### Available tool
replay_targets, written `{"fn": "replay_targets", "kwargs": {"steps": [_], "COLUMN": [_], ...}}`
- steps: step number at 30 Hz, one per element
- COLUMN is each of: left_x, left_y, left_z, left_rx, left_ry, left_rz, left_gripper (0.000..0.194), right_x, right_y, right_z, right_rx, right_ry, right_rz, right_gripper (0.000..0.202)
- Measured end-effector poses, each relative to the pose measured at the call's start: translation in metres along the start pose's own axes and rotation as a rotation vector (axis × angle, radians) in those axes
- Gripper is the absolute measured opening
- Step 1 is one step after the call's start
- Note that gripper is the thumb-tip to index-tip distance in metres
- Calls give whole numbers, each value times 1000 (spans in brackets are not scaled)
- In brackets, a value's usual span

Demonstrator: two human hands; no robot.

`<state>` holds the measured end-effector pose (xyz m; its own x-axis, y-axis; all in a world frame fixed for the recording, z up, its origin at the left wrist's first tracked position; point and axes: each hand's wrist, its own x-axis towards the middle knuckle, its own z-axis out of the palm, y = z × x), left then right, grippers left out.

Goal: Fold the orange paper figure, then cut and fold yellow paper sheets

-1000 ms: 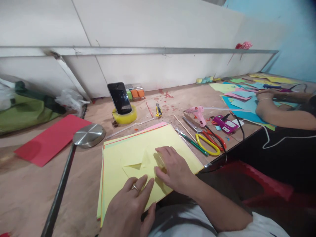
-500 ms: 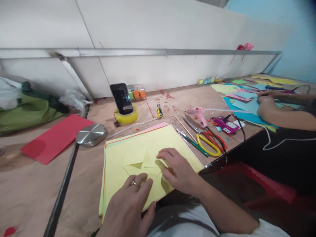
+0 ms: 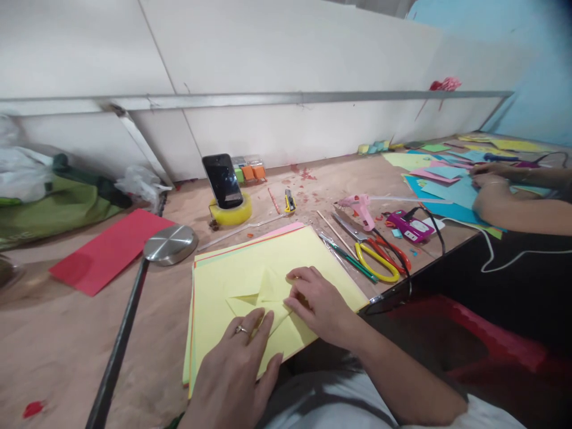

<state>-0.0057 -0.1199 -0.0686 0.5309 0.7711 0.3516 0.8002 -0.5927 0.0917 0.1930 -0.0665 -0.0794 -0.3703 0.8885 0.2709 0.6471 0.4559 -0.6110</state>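
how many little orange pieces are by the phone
2. The left orange piece sits beside a green piece next to the phone; the right orange piece is just right of it. More may be hidden behind the phone.

We saw soft, fairly even light over the yellow paper [image 3: 241, 268], with a faint shadow below the right hand [image 3: 319, 304]. Left of the yellow paper, the metal disc [image 3: 171, 244] showed pale glare. To its right, below the table [image 3: 53, 345], we met deep darkness. Far detail looked soft, and wide-angle stretch distorted the edges.
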Motion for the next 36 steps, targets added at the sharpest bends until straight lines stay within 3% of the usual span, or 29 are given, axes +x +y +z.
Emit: {"fn": "replay_targets", "kwargs": {"steps": [12, 17, 24, 28, 32, 36], "left_x": [-4, -11, -15, -14, -13, -13], "left_y": [10, 8, 6, 7, 3, 1], "left_z": [5, 14, 19, 18, 18, 17], "left_rx": [119, 174, 237, 242, 264, 265], "left_ry": [-55, -44, -28, -22, -7, -16], "left_rz": [26, 56, 131, 107, 189, 177], "left_gripper": [41, 45, 51, 47, 46, 52], "right_x": [1, -3, -7, -5, -7, -10], "right_y": [-1, 1, -5, -5, -3, -4], "right_z": [0, 7, 12, 10, 7, 2], "right_rx": [-28, -93, -142, -125, -92, -19], "right_ry": [19, 101, 166, 156, 143, 148], "right_rz": [-22, -48, -8, 27, -24, -51], "right_gripper": [14, 16, 48, 43, 41, 38]}}
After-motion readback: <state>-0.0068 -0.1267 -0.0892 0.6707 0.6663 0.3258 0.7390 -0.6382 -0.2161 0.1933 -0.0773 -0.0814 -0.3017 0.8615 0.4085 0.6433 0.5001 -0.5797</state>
